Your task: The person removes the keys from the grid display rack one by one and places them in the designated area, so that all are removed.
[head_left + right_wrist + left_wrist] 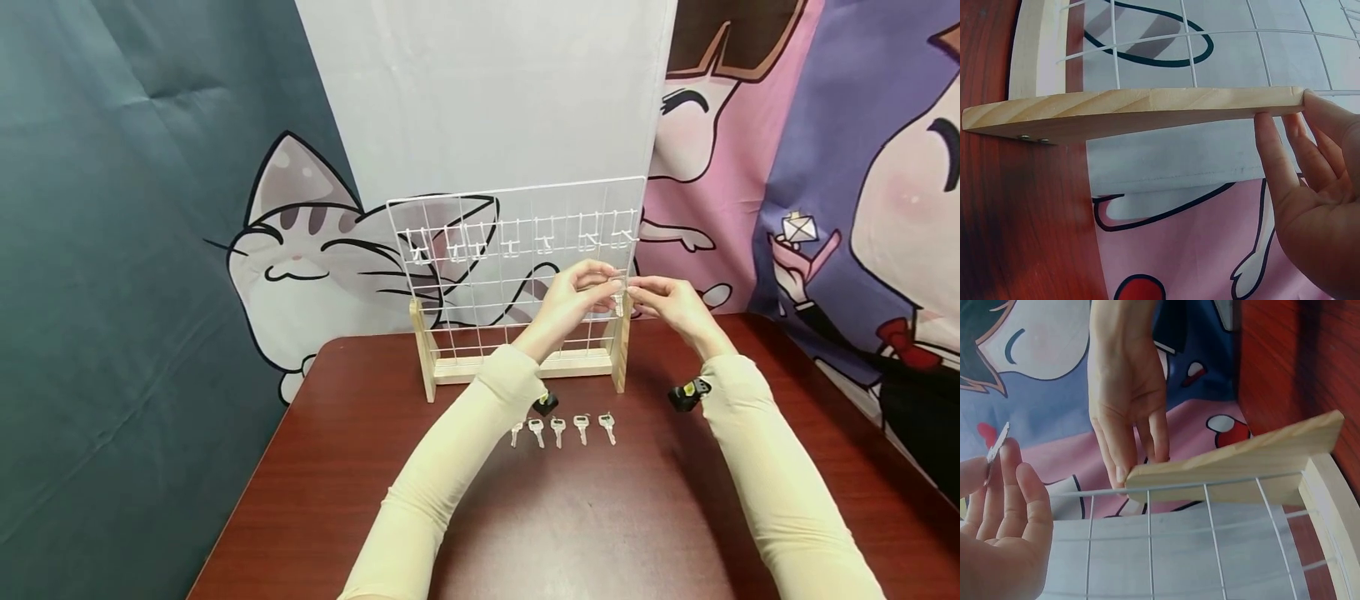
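My left hand (573,300) pinches a silver key (999,445) between thumb and fingers, in front of the right side of a white wire grid rack (480,283). The key appears edge-on in the left wrist view. My right hand (675,307) holds the top end of the rack's right wooden support (1147,103), thumb at its tip and a finger against its outer side. White hooks (543,244) hang in a row across the upper grid, with no keys visible on them. Several more keys (558,432) lie lined up on the table in front of the rack.
The rack stands near the back edge of a dark red-brown table (360,467). Behind it hangs a cartoon-printed cloth (300,283). The left wooden support (422,350) and a wooden base bar (573,363) carry the grid. My left forearm passes close beside the leftmost key.
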Motion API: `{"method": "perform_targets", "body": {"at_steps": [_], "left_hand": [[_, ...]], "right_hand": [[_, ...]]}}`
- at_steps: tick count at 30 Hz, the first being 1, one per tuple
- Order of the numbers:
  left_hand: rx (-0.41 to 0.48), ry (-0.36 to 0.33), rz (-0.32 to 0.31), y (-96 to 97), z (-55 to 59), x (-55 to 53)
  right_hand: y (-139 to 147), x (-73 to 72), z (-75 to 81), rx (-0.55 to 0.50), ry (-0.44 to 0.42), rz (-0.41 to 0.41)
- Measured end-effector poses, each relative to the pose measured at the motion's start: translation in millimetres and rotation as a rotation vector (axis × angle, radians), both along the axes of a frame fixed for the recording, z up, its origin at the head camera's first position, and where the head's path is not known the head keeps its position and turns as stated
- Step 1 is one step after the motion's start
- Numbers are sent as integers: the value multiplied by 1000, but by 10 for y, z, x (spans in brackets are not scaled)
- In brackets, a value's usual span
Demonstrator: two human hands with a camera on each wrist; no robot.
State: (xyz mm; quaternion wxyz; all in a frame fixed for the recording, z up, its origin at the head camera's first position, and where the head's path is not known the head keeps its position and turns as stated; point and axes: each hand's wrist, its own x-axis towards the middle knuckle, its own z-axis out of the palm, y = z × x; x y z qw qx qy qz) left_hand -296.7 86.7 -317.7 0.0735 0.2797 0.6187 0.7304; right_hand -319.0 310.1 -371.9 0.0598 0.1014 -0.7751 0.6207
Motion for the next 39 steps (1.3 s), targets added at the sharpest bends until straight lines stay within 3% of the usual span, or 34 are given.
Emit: {"method": "perform_targets", "body": {"at_steps": [10,16,24,35,39], "left_hand": [[-53,56,12,-387,-66,53],[-100,84,75,-692,-126,74],[-180,86,180,-1145,-176,65],[-253,96,304,-1694,-169,66],[-324,112,366,-1859,-187,60]], "right_hand": [[-11,8,7,-14,-7,13],[11,-15,-19,-27,0,35],[-18,-14,-6,-21,-24,-7],[-32,-12,14,-35,-19,-2],[-10,-15,14,-41,-32,0]]}}
